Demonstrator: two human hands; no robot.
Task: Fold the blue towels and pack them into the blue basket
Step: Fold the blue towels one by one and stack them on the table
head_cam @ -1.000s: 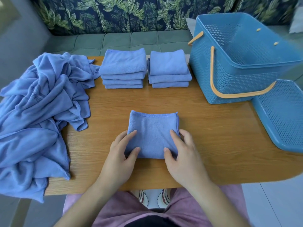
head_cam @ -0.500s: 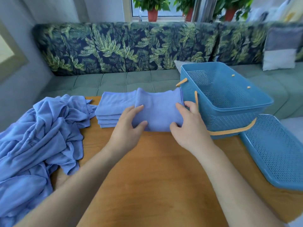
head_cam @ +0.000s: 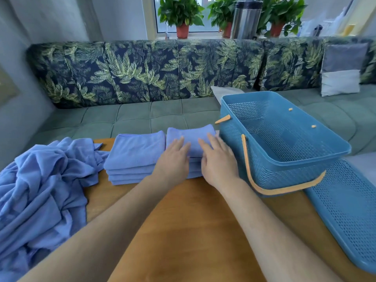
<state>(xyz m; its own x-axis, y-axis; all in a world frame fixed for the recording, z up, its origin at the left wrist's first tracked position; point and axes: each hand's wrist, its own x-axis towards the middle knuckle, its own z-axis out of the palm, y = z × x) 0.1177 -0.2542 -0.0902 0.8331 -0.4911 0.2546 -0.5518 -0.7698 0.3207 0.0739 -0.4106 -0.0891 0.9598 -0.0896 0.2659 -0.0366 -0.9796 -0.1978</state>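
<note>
Two stacks of folded blue towels stand at the table's far edge. My left hand (head_cam: pixel 173 161) and my right hand (head_cam: pixel 218 161) lie flat, fingers straight, on the top towel of the right stack (head_cam: pixel 191 137). The left stack (head_cam: pixel 135 153) sits just beside it, untouched. The blue basket (head_cam: pixel 284 147) with orange handles stands immediately right of my right hand, and nothing shows inside it. A heap of unfolded blue towels (head_cam: pixel 40 192) covers the table's left end and hangs over its edge.
The basket's perforated blue lid (head_cam: pixel 350 212) lies on the table's right edge, in front of the basket. The wooden table (head_cam: pixel 183 231) shows bare between my forearms. A green sofa (head_cam: pixel 142 117) with leaf-print cushions runs behind the table.
Both hands lifted the folded towel from the table's middle, carried it away from me and set it on the right stack. They now press flat on it. My view has tilted up.
</note>
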